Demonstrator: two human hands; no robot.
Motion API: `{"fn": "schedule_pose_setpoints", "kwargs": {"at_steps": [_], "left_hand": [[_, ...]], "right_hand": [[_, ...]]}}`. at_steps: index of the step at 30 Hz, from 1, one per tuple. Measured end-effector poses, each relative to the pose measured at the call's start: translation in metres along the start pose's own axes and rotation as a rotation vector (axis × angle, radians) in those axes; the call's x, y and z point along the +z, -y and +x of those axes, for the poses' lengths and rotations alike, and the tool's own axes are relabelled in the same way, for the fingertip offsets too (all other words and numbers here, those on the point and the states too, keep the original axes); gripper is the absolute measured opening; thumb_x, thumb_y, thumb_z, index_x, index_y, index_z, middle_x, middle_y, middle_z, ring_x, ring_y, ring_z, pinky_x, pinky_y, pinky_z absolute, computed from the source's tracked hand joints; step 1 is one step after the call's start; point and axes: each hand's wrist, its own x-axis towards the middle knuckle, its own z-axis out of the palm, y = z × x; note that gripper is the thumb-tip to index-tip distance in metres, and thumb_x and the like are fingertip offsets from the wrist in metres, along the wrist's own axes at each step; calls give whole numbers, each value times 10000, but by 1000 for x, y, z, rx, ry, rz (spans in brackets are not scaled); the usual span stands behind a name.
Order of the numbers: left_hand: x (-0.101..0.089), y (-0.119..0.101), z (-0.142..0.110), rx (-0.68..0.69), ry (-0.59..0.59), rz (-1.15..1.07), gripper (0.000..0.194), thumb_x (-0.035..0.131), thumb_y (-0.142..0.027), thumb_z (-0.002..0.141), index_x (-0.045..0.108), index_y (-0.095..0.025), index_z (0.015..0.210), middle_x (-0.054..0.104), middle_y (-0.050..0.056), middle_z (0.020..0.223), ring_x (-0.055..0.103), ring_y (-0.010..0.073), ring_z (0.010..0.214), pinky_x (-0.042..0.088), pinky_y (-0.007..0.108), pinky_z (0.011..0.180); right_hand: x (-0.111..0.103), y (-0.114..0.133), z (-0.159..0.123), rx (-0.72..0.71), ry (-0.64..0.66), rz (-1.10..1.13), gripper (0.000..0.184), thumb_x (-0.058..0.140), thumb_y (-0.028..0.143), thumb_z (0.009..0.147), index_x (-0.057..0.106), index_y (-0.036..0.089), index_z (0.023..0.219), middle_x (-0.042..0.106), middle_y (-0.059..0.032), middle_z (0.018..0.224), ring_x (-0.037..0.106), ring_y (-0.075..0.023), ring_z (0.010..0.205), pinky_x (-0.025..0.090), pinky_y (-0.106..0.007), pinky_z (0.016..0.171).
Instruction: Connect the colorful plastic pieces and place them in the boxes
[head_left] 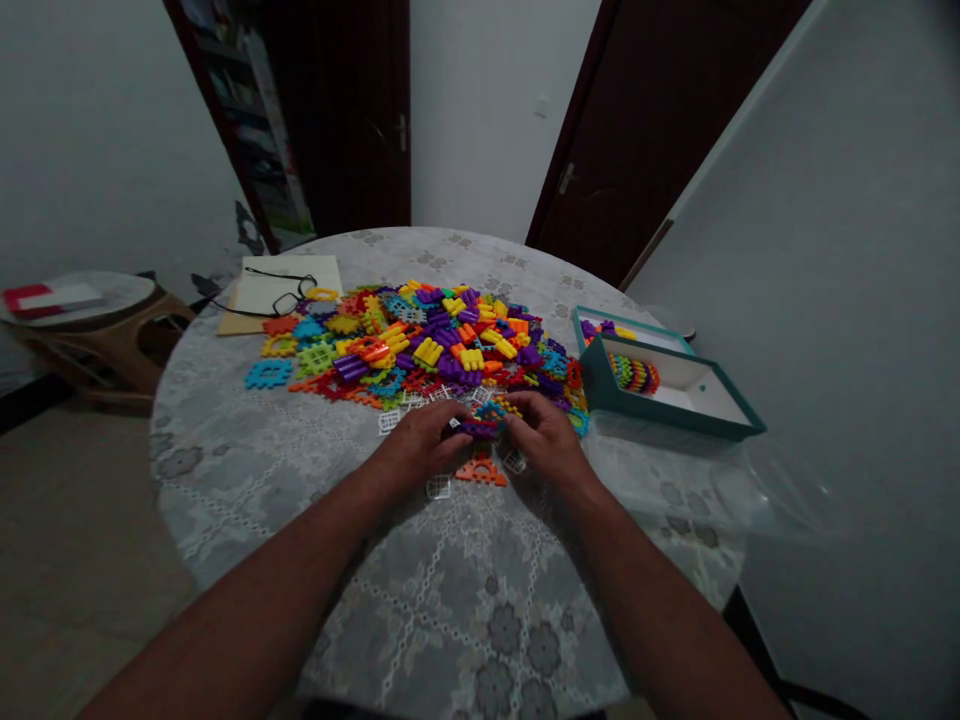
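Both hands work at the near edge of the heap of plastic interlocking blocks (427, 345), which serves as landmark. Left hand (420, 445) and right hand (544, 432) are each pinched on one end of a small block assembly (480, 428), held between them just above the desk (465, 600). Assembly: mostly purple with blue and yellow bits, short and bar-like; finer detail too dark to tell. Judged light, rigid, smooth plastic; joints probably press-fit, so likely to pop apart if twisted or bent. Best held by the ends, fingertips on the flat sides, as now. An orange triangular piece (480, 470) lies just nearer than the assembly, with clear lattice squares (439, 487) beside it. Right of the heap, an open teal box (675, 390) holds a multicoloured ring of blocks (634, 373). Beyond the heap to its left, spectacles (289, 298) rest on a pad of paper (281, 290).
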Motion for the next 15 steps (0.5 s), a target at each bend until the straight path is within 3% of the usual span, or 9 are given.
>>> {"fn": "schedule_pose_setpoints", "kwargs": {"at_steps": [8,15], "left_hand": [[5,9,1,-23,-62,26,338,741,-219,927,759,-245,1263,797,89,1170,748,263,1023,581,437,982],[6,15,0,25,-3,19,456,720,-227,956,726,-257,1410,784,101,1361,735,278,1249,540,476,1138]], "right_hand": [[11,2,-8,-54,73,-114,214,679,369,988,768,236,1130,773,-18,952,691,-190,825,522,-309,753],[12,4,-8,-47,160,-50,273,632,397,1024,797,233,1167,802,-49,1068,720,-212,921,534,-332,818]]}}
